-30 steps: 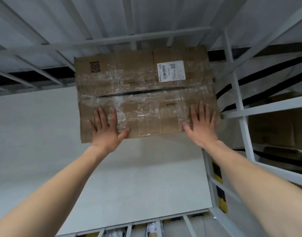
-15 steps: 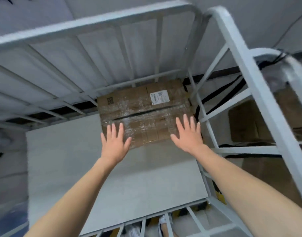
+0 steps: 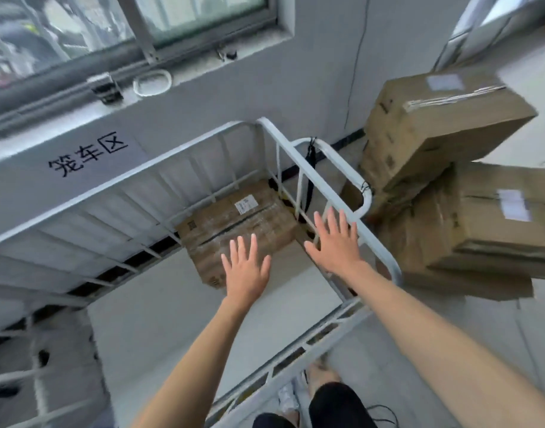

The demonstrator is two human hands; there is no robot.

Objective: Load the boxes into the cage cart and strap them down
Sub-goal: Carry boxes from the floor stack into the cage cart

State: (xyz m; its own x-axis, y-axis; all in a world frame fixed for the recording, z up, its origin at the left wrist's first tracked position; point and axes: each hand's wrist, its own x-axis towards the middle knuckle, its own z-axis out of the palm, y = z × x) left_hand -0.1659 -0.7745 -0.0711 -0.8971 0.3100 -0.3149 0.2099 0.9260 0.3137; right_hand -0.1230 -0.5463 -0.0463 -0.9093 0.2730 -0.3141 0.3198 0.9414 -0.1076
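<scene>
Now my left hand [image 3: 245,267] and right hand [image 3: 336,242] hover with fingers spread wide, holding nothing, over the cart [image 3: 141,172]. One box [image 3: 234,220] lies flat on its floor at 12 o'clock; more boxes [image 3: 444,118] stack outside at 2 o'clock.

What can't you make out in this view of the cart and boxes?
Head view:
Label on the box in the cart: print too small.
Its near side: partly behind the left hand.
Stacked boxes outside: motion-blurred, cut by the right edge.
Black strap: fastening too small to tell.
</scene>
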